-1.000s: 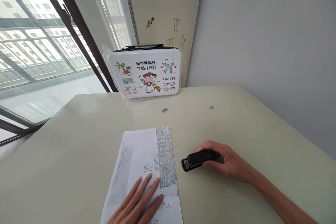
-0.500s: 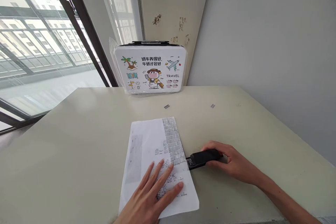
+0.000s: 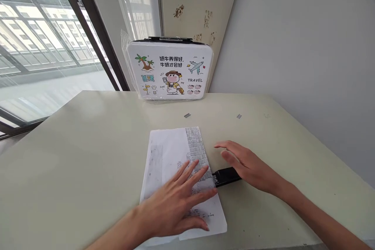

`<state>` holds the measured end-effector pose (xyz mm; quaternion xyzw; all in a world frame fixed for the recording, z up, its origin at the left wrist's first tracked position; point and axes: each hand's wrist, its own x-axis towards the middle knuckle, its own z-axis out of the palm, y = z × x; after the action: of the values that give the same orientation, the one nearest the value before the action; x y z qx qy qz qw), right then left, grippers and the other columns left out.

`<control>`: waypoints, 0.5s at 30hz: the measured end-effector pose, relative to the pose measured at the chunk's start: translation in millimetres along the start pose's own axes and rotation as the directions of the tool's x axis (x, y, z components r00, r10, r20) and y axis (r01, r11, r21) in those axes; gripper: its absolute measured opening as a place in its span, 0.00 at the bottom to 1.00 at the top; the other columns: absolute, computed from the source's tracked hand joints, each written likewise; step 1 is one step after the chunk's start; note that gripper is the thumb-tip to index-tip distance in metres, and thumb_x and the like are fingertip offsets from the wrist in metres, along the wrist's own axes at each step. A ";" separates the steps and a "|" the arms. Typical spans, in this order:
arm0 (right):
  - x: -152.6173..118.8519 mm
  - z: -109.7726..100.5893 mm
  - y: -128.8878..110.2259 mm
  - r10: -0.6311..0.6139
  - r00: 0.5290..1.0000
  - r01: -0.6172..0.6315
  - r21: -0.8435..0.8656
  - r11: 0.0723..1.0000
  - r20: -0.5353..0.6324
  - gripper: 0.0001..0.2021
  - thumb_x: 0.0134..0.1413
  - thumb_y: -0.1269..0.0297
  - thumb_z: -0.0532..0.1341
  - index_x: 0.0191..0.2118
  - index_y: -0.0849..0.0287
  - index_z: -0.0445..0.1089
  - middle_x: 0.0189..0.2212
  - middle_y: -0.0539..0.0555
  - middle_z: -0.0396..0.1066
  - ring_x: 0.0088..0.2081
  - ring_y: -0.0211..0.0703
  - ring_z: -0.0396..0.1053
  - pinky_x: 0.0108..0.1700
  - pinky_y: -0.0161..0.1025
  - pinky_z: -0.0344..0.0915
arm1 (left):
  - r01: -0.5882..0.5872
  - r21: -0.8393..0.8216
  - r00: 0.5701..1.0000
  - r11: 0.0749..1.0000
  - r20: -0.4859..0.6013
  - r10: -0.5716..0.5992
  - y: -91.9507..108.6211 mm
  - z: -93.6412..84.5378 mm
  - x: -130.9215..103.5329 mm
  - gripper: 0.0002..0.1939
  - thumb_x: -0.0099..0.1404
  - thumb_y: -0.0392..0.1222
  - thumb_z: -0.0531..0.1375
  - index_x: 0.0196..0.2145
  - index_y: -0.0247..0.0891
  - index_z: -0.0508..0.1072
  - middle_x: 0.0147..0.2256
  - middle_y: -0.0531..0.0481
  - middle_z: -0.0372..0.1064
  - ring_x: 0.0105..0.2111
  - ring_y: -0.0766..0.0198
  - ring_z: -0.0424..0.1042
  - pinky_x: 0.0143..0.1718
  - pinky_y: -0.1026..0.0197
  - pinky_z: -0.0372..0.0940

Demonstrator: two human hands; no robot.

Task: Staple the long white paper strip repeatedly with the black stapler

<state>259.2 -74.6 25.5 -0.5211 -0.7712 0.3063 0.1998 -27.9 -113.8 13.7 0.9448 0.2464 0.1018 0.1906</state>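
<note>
Spread over the lower half of a printed paper (image 3: 170,144) is my left hand (image 3: 178,199), its fingers apart. Many staples run in a dense band down the paper's right side. A black stapler (image 3: 226,176) lies on the table against the paper's right edge, its front end touching that edge. My right hand (image 3: 244,164) hovers above the rear end of the stapler with fingers extended and holds nothing. That hand partly hides the back of the stapler.
A white case (image 3: 172,70) with cartoon prints stands at the table's back, partly in clear plastic. Two small staple strips, one left (image 3: 187,115) and one right (image 3: 239,116), lie before it. A window (image 3: 52,35) is at the left, a grey wall at the right.
My right hand has let go of the stapler and lifted, its fingers now stretched forward. My left hand has shifted right and up over the paper. The view has moved slightly.
</note>
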 end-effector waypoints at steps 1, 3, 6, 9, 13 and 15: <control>3.7 2.6 -4.2 -0.036 0.999 0.036 -0.029 0.999 0.009 0.22 0.75 0.46 0.48 0.62 0.48 0.69 0.64 0.54 0.70 0.65 0.53 0.68 0.64 0.54 0.68 | -0.018 -0.006 1.000 1.000 0.005 0.018 -3.3 2.2 3.4 0.36 0.71 0.62 0.61 0.72 0.50 0.60 0.75 0.44 0.39 0.74 0.37 0.40 0.72 0.32 0.46; 9.3 7.9 -10.8 -0.110 0.993 0.113 -0.083 0.990 0.035 0.22 0.76 0.48 0.48 0.63 0.48 0.69 0.65 0.53 0.69 0.68 0.52 0.63 0.67 0.56 0.63 | -0.033 -0.022 0.999 0.999 -0.008 0.033 -7.6 7.2 7.0 0.37 0.71 0.62 0.62 0.72 0.51 0.59 0.75 0.45 0.38 0.74 0.37 0.39 0.72 0.32 0.45; 12.9 15.1 -14.9 -0.166 0.982 0.179 -0.158 0.971 0.091 0.21 0.76 0.50 0.48 0.63 0.49 0.70 0.66 0.53 0.68 0.71 0.52 0.58 0.70 0.59 0.60 | -0.026 -0.036 0.999 0.999 -0.036 0.025 -9.2 14.1 7.0 0.34 0.73 0.59 0.61 0.72 0.53 0.59 0.76 0.46 0.38 0.74 0.39 0.40 0.72 0.32 0.43; 13.0 19.9 -13.9 -0.118 0.985 0.141 -0.208 0.968 0.122 0.22 0.77 0.51 0.47 0.65 0.49 0.68 0.69 0.52 0.64 0.72 0.52 0.56 0.70 0.59 0.61 | -0.011 -0.022 0.999 1.000 -0.040 0.010 -8.8 19.0 5.7 0.33 0.75 0.55 0.60 0.72 0.51 0.58 0.76 0.45 0.37 0.74 0.39 0.40 0.73 0.33 0.42; 12.7 21.6 -14.9 -0.026 0.987 0.065 -0.248 0.967 0.157 0.25 0.77 0.50 0.45 0.69 0.48 0.65 0.72 0.50 0.58 0.75 0.52 0.50 0.72 0.60 0.57 | -0.016 0.008 0.997 1.000 -0.081 0.017 -10.3 24.6 5.2 0.35 0.74 0.54 0.61 0.73 0.51 0.56 0.76 0.45 0.36 0.74 0.40 0.41 0.73 0.34 0.43; 13.1 21.1 -17.8 0.018 0.983 0.031 -0.266 0.964 0.181 0.26 0.76 0.48 0.45 0.70 0.49 0.63 0.73 0.49 0.56 0.75 0.52 0.48 0.73 0.59 0.55 | -0.023 0.038 0.995 0.999 -0.098 0.027 -11.5 27.1 5.2 0.37 0.75 0.53 0.61 0.74 0.50 0.53 0.76 0.46 0.35 0.74 0.40 0.40 0.73 0.35 0.42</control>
<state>228.9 -72.8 22.0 -0.5106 -0.8221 0.2451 0.0574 -20.6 -110.2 -15.0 0.9450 0.2455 0.1459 0.1596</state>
